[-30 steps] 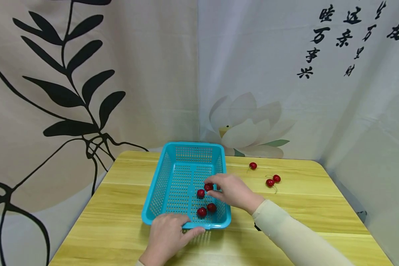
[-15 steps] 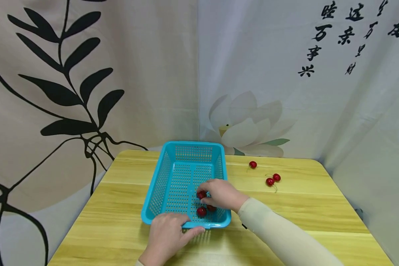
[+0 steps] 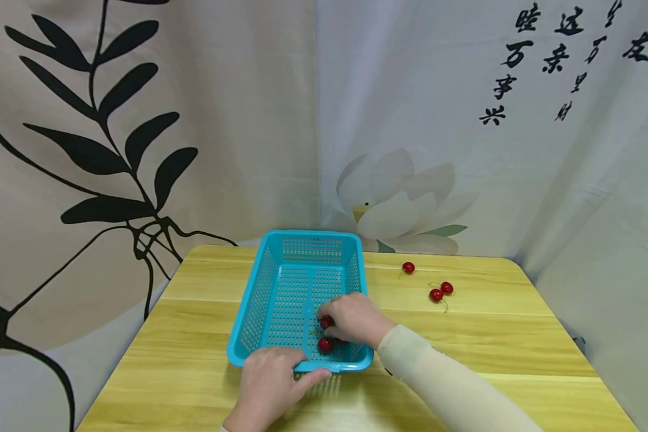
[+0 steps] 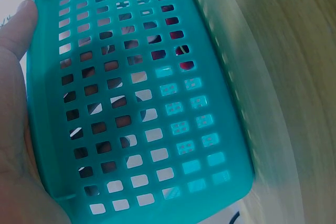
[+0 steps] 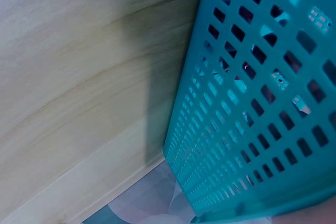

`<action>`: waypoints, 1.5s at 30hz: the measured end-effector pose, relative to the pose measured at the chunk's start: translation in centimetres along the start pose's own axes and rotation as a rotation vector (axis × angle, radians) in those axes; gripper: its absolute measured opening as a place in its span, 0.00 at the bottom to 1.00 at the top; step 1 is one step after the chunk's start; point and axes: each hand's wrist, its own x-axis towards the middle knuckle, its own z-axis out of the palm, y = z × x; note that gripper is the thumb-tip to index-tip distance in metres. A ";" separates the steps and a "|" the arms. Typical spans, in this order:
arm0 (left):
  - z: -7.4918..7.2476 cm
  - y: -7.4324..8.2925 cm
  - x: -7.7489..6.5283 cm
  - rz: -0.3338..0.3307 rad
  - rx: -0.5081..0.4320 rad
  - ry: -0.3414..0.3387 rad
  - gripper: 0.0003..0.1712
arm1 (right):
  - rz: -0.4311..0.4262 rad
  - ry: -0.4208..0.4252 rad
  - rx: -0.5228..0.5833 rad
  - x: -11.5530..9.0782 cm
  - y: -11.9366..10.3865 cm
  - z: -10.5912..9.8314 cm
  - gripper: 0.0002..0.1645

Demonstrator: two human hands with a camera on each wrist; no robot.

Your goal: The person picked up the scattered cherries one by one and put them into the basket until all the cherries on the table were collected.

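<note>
A blue perforated plastic basket point(image 3: 240, 312) stands on the table, with red cherries near its front right corner. My left hand point(image 3: 272, 381) grips the near rim, fingers over it inside and thumb along the outside. In the left wrist view the thumb point(image 4: 18, 30) lies at the rim, and cherries point(image 4: 176, 35) show red through the holes. My right hand point(image 3: 356, 318) reaches down inside the basket with finger and thumb around a cherry point(image 3: 326, 323). Another cherry point(image 3: 326, 345) lies just in front of it. A further one is mostly hidden under the hand.
On the wooden table point(image 3: 491, 348), right of the basket, lie a single stemmed cherry point(image 3: 408, 267) and a pair, the nearer cherry point(image 3: 436, 295) beside the farther cherry point(image 3: 447, 288). A printed curtain point(image 3: 248, 120) hangs directly behind the table.
My right hand has moved left and lower in the basket with a cherry at its fingertips, now covering others there. The left hand has stayed on the rim.
</note>
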 end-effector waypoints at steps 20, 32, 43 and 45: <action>0.1 0.0 0.0 0.005 0.001 0.010 0.30 | 0.034 -0.044 -0.012 0.0 -0.3 -0.2 0.17; 0.0 0.1 0.0 0.011 -0.001 0.023 0.29 | 0.033 -0.049 -0.021 0.1 -0.3 -0.1 0.15; 0.0 0.1 -0.1 0.011 0.002 0.023 0.29 | 0.046 -0.051 -0.024 0.1 -0.2 0.1 0.14; 0.1 0.1 -0.1 0.012 0.002 0.025 0.29 | 0.045 -0.050 -0.024 0.1 -0.3 0.1 0.14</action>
